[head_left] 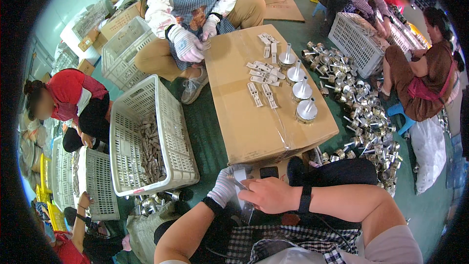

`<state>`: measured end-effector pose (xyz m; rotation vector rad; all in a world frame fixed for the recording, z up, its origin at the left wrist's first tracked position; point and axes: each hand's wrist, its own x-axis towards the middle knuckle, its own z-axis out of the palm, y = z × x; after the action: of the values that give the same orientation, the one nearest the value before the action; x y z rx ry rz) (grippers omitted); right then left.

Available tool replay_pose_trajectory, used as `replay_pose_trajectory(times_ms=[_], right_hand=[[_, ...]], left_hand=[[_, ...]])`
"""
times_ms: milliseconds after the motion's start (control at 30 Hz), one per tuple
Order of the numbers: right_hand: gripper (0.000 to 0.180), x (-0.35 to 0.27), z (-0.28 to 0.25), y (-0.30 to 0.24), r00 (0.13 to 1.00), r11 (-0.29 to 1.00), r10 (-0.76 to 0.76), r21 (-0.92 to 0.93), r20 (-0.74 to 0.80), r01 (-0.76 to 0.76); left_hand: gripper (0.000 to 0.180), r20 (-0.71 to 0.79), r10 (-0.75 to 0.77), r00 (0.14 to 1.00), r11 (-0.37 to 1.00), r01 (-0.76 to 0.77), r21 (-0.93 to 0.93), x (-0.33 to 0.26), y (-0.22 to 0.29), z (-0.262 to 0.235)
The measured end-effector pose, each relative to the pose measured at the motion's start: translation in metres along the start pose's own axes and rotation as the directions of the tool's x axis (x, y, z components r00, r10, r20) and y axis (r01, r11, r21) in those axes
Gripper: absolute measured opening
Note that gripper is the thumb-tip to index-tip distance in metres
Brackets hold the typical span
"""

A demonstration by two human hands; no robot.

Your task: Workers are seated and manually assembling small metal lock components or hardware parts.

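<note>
My left hand (224, 186) wears a white glove and pinches a small thin metal part (237, 183) close to my lap. My right hand (269, 194) is bare, with a black band on the wrist, and closes on the same part from the right. Just beyond my hands lies a flat cardboard box (254, 122). On it stand several round silver metal pieces with upright stems (306, 109), next to a scatter of small white plastic parts (264, 73).
A white slotted crate (132, 117) holding small metal strips stands at my left. A heap of silver metal pieces (361, 112) covers the green floor at my right. A person in a checked apron sits across the box. Other people sit around more crates.
</note>
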<state>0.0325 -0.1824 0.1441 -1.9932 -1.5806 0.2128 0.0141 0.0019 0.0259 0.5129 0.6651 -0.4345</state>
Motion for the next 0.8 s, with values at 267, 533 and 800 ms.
replay_pose_trajectory(times_ms=[267,533,800], right_hand=[[0.020,0.001,0.001,0.000,1.000,1.000,-0.006,0.029,0.008,0.006],[0.019,0.000,-0.002,0.000,1.000,1.000,0.007,0.029,0.011,-0.007],[0.019,0.000,-0.002,0.000,1.000,1.000,0.006,0.031,0.015,-0.006]], left_hand=[[0.030,-0.031,0.101,0.994,0.948,-0.087,0.305,0.000,-0.001,-0.008],[0.013,-0.045,0.086,0.995,0.986,-0.079,0.144,-0.013,0.001,0.018],[0.014,-0.056,0.062,0.997,0.990,-0.054,0.131,-0.012,0.001,0.016]])
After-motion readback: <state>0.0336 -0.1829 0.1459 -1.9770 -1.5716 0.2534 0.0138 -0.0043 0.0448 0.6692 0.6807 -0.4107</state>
